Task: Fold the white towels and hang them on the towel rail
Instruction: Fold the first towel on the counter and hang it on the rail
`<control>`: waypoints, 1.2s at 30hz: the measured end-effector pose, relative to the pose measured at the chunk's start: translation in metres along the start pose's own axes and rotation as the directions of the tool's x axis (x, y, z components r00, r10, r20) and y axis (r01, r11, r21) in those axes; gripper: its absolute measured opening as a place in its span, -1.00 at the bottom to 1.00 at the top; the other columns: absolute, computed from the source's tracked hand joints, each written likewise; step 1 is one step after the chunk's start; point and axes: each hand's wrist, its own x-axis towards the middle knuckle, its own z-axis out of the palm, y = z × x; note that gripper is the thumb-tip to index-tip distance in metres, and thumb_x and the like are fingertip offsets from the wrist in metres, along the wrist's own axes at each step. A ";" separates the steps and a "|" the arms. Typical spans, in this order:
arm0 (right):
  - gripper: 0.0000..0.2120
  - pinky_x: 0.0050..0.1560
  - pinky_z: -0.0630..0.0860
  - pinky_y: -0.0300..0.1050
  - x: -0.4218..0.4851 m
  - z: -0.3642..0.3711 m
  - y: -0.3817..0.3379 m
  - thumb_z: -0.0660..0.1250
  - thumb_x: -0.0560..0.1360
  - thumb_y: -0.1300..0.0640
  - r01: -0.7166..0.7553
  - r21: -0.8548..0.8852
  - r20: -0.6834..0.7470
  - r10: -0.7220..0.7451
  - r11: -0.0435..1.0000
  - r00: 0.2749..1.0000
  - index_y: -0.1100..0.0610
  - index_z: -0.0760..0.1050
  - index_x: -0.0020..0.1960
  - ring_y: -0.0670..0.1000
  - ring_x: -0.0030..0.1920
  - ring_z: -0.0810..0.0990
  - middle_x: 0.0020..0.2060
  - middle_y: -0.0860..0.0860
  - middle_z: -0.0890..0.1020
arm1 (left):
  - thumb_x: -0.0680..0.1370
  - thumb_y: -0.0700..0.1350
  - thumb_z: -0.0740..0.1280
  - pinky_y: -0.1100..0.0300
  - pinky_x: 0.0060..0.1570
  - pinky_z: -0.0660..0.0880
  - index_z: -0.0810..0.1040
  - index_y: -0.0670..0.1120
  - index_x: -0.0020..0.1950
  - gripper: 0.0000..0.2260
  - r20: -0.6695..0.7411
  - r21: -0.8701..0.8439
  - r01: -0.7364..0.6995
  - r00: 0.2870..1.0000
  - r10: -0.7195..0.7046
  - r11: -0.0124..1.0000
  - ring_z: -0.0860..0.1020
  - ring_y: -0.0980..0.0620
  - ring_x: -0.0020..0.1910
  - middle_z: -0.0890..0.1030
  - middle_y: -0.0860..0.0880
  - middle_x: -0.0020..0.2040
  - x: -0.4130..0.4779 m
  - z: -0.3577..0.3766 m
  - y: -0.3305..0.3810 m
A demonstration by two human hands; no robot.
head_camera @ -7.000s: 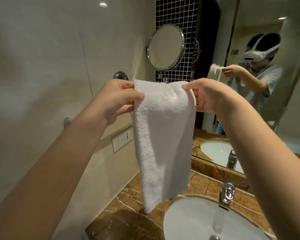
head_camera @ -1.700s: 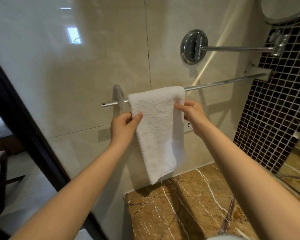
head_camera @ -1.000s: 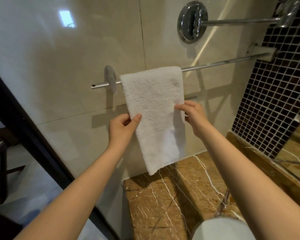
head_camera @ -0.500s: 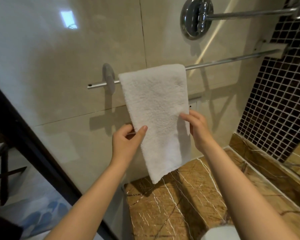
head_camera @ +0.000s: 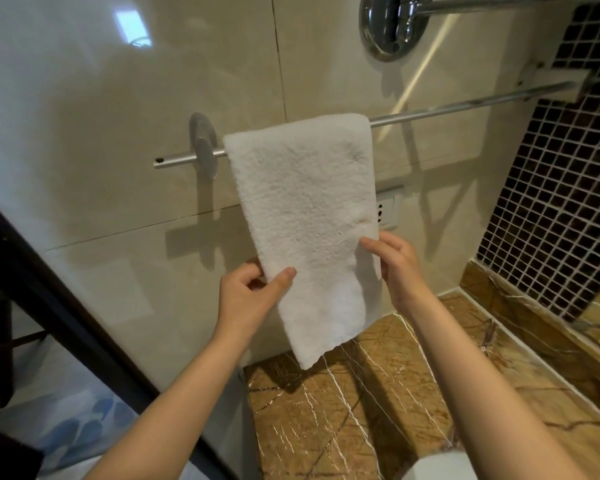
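White towel (head_camera: 305, 216) hangs folded over the towel rail (head_camera: 465, 105) at its left end, my left grip (head_camera: 250, 299) and right grip (head_camera: 399, 268) pinching its side edges; I judge this the final straightening, and next I let go evenly.

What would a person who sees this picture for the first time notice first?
A white towel hangs folded over the towel rail on the beige wall, in the middle of the view. The left hand pinches its left edge and the right hand its right edge, both low on the towel. Below lies a brown marble counter, and dark mosaic tiles fill the right side.
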 end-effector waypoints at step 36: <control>-0.93 -0.13 0.55 -0.11 -0.049 -0.024 0.055 0.44 0.45 0.20 -0.251 -0.271 -0.060 0.244 0.929 0.968 0.20 0.64 -0.16 0.03 -0.19 0.63 -0.16 0.14 0.70 | 0.36 -0.15 0.54 0.15 -0.07 0.59 0.64 0.01 -0.18 -0.87 0.148 0.205 0.182 0.966 -0.214 0.962 0.65 0.08 -0.12 0.69 -0.05 -0.07 -0.043 0.018 -0.057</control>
